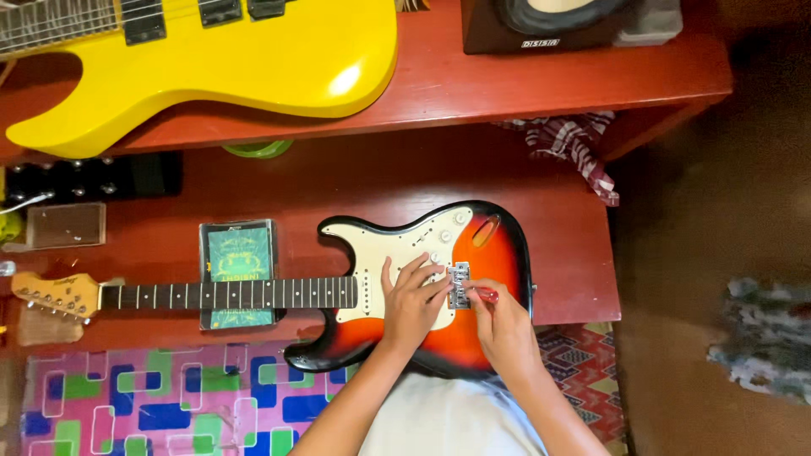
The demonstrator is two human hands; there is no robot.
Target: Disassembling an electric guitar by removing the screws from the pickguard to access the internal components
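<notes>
— Red bench (583,253): how many guitars?
— Two: one sunburst guitar (473,338) at centre, one yellow guitar (253,59) at eleven o'clock.
— Hands?
— Left hand (411,304) flat, fingers spread on its pickguard; right hand (504,325) pinches one red-handled screwdriver (485,295) at the bridge (459,285).

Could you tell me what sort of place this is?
Probably a home guitar workbench: a sunburst electric guitar lies on a red wooden bench under both hands, a yellow guitar rests on the shelf above, beside a speaker.
</notes>
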